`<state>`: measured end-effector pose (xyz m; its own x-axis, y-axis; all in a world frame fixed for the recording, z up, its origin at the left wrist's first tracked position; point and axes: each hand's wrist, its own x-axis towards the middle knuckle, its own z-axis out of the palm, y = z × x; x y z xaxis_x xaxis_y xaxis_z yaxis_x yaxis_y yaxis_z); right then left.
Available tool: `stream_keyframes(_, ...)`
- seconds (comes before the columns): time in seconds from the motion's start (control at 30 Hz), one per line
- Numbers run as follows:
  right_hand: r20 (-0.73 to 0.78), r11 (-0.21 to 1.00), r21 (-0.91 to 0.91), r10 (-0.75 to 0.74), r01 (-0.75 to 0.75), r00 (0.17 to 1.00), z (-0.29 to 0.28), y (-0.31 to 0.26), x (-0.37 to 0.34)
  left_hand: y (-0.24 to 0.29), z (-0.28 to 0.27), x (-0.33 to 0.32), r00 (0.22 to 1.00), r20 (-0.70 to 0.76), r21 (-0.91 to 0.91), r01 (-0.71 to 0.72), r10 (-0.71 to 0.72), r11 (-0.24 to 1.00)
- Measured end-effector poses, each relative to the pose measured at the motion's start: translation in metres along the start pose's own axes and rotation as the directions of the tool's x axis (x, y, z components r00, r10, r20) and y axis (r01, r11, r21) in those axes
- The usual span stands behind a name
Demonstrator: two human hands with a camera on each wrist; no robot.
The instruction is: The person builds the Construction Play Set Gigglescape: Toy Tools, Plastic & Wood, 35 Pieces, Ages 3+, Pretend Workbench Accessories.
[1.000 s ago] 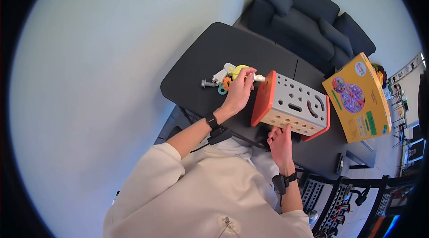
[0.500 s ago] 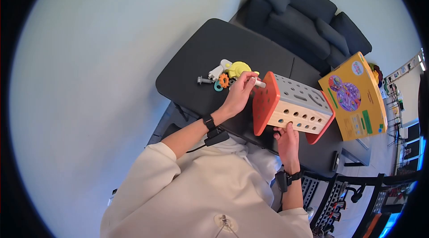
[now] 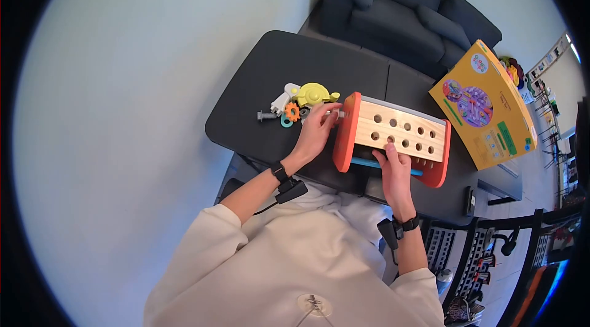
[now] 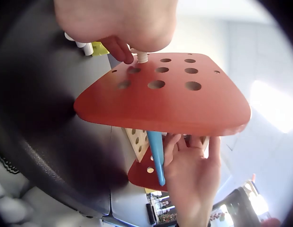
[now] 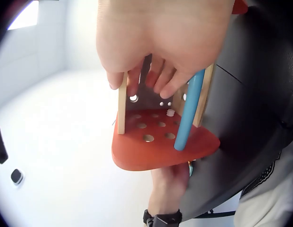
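Note:
A toy toolbox (image 3: 399, 133) with red end panels, holed wooden sides and a grey holed side is tipped over the table, its wooden side facing up. My left hand (image 3: 313, 136) pinches a white plastic screw (image 4: 142, 57) at a hole in the near red end panel (image 4: 160, 106). Inside the box, a white tip (image 5: 170, 113) pokes through that panel in the right wrist view. With fingers inside and thumb outside, my right hand (image 3: 396, 179) grips the wooden side's edge. A blue rod (image 5: 190, 109) runs between the end panels close to those fingers.
Left of the toolbox on the black table (image 3: 246, 93) lie a yellow toy piece (image 3: 312, 94), a white piece (image 3: 284, 99), an orange gear (image 3: 292, 112), a teal ring (image 3: 286, 122) and a grey bolt (image 3: 266, 116). A yellow carton (image 3: 482, 106) stands right; a dark sofa (image 3: 393, 13) is behind.
The toolbox has rolled so its wooden side turned from the front to face up, with the blue rod now showing. My left hand brought the white screw from beside the red panel against it.

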<state>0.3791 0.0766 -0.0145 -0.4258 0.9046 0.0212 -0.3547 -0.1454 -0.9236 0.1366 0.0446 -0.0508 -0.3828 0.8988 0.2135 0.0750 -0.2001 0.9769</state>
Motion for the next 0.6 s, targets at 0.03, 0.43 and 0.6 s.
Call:
stream_keyframes(0.03,-0.008,1.000,-0.007,0.011,-0.011,1.000,0.001,-0.001,0.001,-0.001,0.000,0.001,1.000,0.013,0.038,-0.017,0.016,0.999)
stream_keyframes(0.43,-0.085,0.995,-0.095,0.020,-0.028,0.996,0.013,-0.011,0.019,0.011,-0.012,0.002,0.975,0.004,0.352,-0.209,0.222,0.912)
stream_keyframes(0.6,-0.079,0.998,-0.067,0.007,-0.012,0.997,0.014,-0.010,0.026,0.027,-0.055,0.006,0.931,0.119,0.836,-0.282,0.346,0.471)
